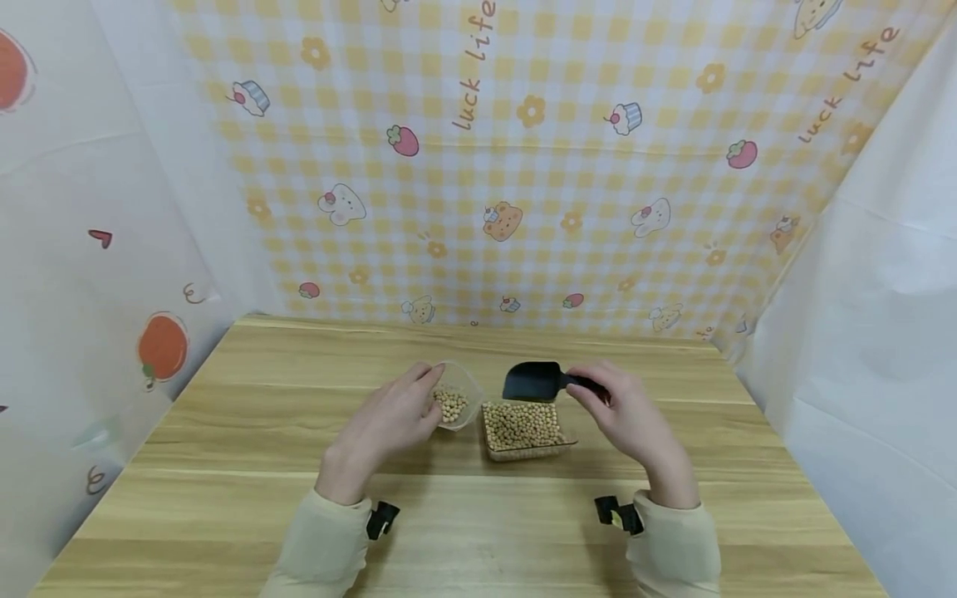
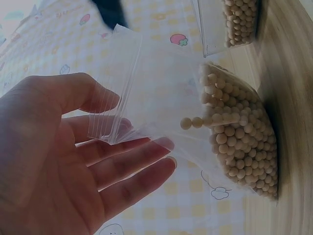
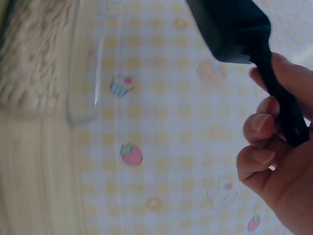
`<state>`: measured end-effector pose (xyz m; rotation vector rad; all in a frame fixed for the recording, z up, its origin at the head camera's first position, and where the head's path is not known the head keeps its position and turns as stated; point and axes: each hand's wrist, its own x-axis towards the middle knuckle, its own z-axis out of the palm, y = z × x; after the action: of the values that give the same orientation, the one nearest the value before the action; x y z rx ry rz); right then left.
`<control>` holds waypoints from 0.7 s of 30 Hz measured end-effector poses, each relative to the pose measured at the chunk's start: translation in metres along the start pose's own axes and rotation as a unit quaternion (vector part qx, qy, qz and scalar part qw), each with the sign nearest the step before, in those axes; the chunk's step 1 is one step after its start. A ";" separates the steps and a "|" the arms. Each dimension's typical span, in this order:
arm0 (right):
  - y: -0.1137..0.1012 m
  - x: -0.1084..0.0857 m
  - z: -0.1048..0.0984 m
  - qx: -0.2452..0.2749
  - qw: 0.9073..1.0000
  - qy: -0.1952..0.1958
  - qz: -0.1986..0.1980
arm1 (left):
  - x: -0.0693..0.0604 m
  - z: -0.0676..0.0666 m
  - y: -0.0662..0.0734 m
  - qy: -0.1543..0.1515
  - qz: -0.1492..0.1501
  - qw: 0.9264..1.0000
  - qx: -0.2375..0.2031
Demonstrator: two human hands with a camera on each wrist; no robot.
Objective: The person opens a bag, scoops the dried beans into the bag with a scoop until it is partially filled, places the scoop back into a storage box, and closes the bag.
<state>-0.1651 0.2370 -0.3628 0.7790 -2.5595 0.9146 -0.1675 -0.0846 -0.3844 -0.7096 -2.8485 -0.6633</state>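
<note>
My left hand pinches the upper edge of a clear zip bag between thumb and fingers. Round, pale soybeans fill the bag's lower part, and a short row of them stands out above the pile. The bag stands open on the table. In my right hand is a black scoop, gripped by its handle. Its blade is held above the back edge of a clear plastic box full of soybeans, just right of the bag. The head view does not show the inside of the scoop well.
A wood-grain table carries the bag and the box. Behind it hangs a yellow checked cloth with cartoon prints. White cloth closes off both sides. Black straps sit at both wrists.
</note>
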 end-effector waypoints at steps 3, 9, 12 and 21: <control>0.008 -0.005 -0.004 -0.026 0.999 -0.025 0.015 | 0.000 0.000 0.000 0.000 0.002 1.000 0.002; 0.017 -0.006 -0.003 -0.097 0.991 -0.090 0.020 | 0.001 0.002 -0.001 0.001 0.000 1.000 0.000; 0.019 -0.004 -0.003 -0.125 0.985 -0.118 0.018 | 0.001 0.002 -0.001 0.002 0.000 1.000 0.000; 0.025 0.003 -0.001 -0.146 0.975 -0.168 0.014 | 0.002 0.002 0.000 0.000 -0.001 1.000 0.000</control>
<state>-0.1814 0.2525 -0.3729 0.8705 -2.9106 0.4209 -0.1688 -0.0827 -0.3860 -0.7072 -2.8493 -0.6645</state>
